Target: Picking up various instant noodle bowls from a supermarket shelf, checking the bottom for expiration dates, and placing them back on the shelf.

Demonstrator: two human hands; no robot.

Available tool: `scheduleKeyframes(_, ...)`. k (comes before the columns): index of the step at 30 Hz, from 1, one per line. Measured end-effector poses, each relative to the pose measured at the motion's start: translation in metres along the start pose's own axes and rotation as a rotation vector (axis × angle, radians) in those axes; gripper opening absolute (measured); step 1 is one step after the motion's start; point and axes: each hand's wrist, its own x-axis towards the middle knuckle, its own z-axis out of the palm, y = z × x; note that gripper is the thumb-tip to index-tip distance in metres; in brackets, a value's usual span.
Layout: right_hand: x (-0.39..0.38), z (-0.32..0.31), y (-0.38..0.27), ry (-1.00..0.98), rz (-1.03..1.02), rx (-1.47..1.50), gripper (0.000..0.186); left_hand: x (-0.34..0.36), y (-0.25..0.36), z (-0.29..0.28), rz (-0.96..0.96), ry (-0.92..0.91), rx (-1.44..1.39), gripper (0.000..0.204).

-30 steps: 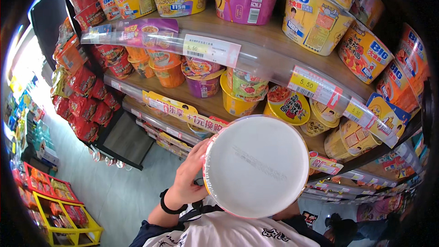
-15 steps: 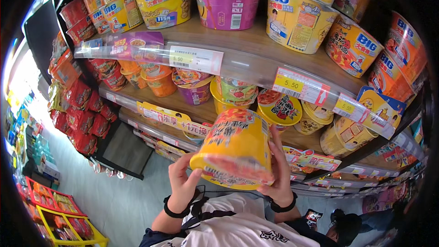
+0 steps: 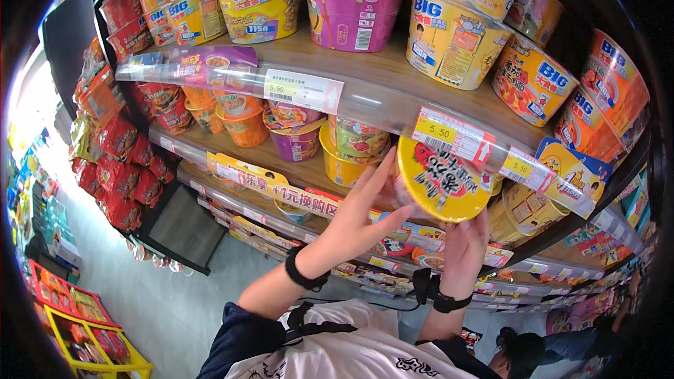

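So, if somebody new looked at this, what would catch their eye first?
Probably the yellow-lidded cup, tilted between the left hand and right hand, right of centre. Next, the big purple tub on the upper shelf, and the red packets clustered on the left side.

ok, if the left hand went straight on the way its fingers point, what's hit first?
Past the cup at the left hand's fingers, likely the clear shelf rail, up and right. Depth is unclear; the hand could pass under it.
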Motion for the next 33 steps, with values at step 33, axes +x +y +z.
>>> scheduleKeyframes(33,0.053,0.092,0.101,-0.295,0.065,-0.192,0.065,0.037,-0.059,-0.102,0.162,0.309,-0.291,0.051)
